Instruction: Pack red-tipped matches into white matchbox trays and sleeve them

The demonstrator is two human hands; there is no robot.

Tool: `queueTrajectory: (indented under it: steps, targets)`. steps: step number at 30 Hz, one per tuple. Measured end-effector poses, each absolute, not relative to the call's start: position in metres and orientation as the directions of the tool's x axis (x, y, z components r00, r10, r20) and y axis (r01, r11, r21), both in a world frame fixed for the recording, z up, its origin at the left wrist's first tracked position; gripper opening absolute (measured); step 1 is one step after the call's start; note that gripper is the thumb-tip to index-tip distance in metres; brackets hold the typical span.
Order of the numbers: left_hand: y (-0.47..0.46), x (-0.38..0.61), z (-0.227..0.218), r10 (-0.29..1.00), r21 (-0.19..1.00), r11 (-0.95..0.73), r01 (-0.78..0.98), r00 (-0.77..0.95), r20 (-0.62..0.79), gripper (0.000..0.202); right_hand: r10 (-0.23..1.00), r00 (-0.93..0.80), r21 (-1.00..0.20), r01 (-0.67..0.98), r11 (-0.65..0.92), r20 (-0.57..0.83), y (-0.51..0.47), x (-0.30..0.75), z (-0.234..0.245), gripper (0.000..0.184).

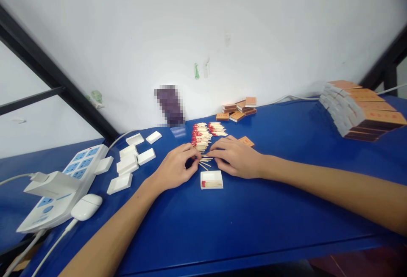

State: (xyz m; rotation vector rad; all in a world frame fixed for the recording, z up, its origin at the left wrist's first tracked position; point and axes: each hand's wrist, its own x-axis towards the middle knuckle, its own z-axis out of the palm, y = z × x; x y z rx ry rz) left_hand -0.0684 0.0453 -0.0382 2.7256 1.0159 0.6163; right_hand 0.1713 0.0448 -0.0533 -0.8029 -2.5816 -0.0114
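Loose matches (205, 161) with red heads lie on the blue table between my two hands. My left hand (178, 167) curls its thumb and forefinger together around the head ends. From the other side, the bent fingers of my right hand (237, 156) close on the stick ends; the exact contact is partly hidden. Just in front of them sits a white matchbox tray (211, 174), with several matches lying along its near side. Behind my fingers is a larger heap of matches (201, 135), and a smaller pile of matches (217, 128) lies to its right.
Several white empty trays (127, 163) lie at left, near a power strip (81, 164) with a charger and a white earbud case (87, 206). Orange matchboxes (243, 107) are piled by the wall. Stacked matchbox packs (362, 109) stand far right. One orange box (246, 141) lies behind my right hand.
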Motion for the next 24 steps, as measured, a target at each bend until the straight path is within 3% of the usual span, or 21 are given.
queueTrajectory:
  steps: [19, 24]
  targets:
    - [0.0460, -0.0686, -0.0408, 0.649, 0.301, -0.760, 0.576, 0.681, 0.337, 0.018, 0.525, -0.740, -0.085, 0.544, 0.835, 0.420, 0.0454, 0.1706, -0.0535, 0.031]
    - [0.0489, -0.0703, -0.0422, 0.713, 0.285, -0.697, 0.657, 0.597, 0.367, 0.023, 0.536, -0.758, -0.050, 0.560, 0.827, 0.372, 0.0451, 0.1698, -0.0527, 0.031]
